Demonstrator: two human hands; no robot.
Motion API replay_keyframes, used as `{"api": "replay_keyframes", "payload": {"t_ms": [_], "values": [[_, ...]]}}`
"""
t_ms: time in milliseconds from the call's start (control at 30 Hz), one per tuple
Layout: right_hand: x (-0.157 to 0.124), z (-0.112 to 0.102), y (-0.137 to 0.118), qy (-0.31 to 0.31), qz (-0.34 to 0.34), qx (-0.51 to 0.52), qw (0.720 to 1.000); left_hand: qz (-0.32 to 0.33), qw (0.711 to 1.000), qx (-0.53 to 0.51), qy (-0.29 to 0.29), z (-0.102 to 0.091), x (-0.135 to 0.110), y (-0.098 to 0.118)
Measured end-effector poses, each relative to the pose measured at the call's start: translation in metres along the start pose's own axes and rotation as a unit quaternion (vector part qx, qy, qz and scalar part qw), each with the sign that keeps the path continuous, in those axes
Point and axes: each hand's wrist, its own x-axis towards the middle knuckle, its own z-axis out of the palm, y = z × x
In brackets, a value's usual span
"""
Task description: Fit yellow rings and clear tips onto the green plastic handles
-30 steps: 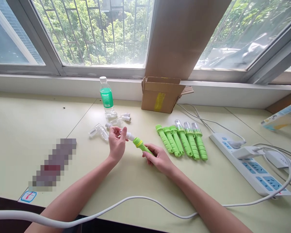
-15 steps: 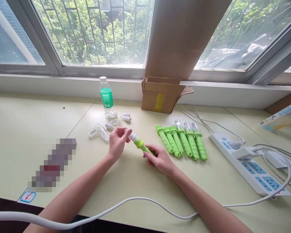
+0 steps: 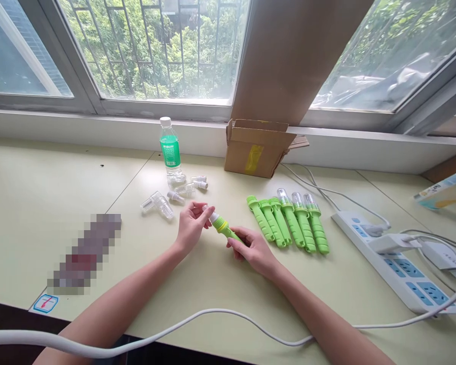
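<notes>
In my right hand point(image 3: 253, 251) is a green flashlight-like handle point(image 3: 223, 226) with a yellow ring, gripped by its lower body and tilted up to the left. A white plug-like piece point(image 3: 214, 217) sits at the handle's threaded end. The thumb and fingers of my left hand point(image 3: 192, 228) pinch the outer end of this white piece, covering its tip. Right of my hands, several green handles point(image 3: 264, 218) lie in a row, some with clear caps point(image 3: 282, 194). Beyond my left hand are loose clear plastic caps point(image 3: 162, 205) and small white pieces point(image 3: 175, 196).
A water bottle point(image 3: 169, 147) and an open cardboard box point(image 3: 239, 152) stand near the window. On the right lies a power strip point(image 3: 383, 258) with plugs and cables. A white cable point(image 3: 213, 311) crosses the front edge. A blurred dark object point(image 3: 87, 253) is at left.
My left hand has come slightly closer to the green handle, and less of the white piece shows between them. The whole view has shifted a little.
</notes>
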Motion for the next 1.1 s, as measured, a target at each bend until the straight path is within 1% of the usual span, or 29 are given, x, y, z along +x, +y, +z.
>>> {"api": "replay_keyframes", "payload": {"t_ms": [267,333,500,567,633,767,967,1100], "values": [[0.0005,0.0006,0.0014,0.003,0.005,0.01,1.0,0.024,0.999,0.034,0.027,-0.0004,0.0001,0.0004],[0.0008,0.0006,0.0021,0.003,0.004,0.013,1.0,0.029,0.999,0.031,0.019,0.0,-0.0001,0.0006],[0.0019,0.0006,0.0022,0.006,0.0,0.028,1.0,0.034,0.999,0.021,-0.03,0.0012,-0.0017,-0.0001],[0.0021,0.0007,0.0015,0.006,0.0,0.031,1.0,0.035,0.998,0.028,-0.038,0.0015,-0.0027,-0.0004],[0.0021,0.0007,0.001,0.008,0.0,0.032,0.999,0.039,0.998,0.038,-0.035,0.002,-0.0035,-0.0001],[0.0025,0.0009,0.0014,0.006,-0.01,0.04,0.999,0.051,0.997,0.055,-0.011,0.0029,-0.0043,0.001],[0.0026,0.0003,0.002,0.004,-0.023,0.041,0.999,0.076,0.993,0.084,-0.024,0.0022,-0.0046,-0.0022],[0.0026,0.0004,0.0019,0.006,-0.024,0.037,0.999,0.104,0.985,0.138,-0.009,0.001,-0.0058,-0.0066]]}}
